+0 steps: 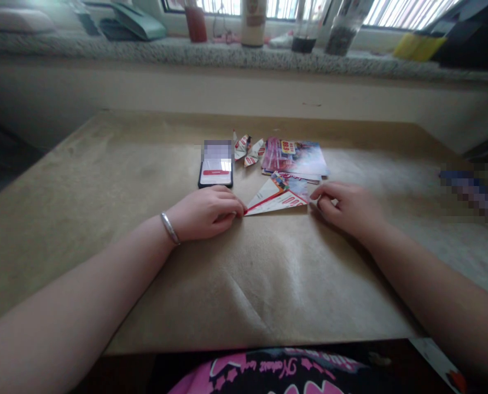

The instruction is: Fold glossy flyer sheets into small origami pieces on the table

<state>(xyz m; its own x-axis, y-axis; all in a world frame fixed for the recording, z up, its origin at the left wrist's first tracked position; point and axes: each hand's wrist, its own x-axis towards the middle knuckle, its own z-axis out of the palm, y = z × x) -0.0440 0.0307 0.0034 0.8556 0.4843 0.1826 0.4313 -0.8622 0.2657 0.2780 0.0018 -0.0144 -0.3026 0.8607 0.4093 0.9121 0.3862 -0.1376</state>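
A folded sheet of printed paper (274, 203), white with red, lies on the table as a long pointed shape. At its left tip, the fingertips of my left hand (209, 212) are closed on the paper; a silver bangle circles that wrist. My right hand (346, 207) rests at the paper's right corner, fingers curled in and fingertips at the edge. Just beyond the paper sits a stack of colourful printed sheets (295, 158). Small folded paper figures (250, 152) stand left of the stack, beside a phone (216, 167) with its screen lit.
A tan cover lies over the table (178, 290). Toward the right edge is a blurred blue item (474, 194). Behind the table, a speckled stone windowsill (211, 54) carries a red container (196, 23), several jars and a yellow object (418, 45).
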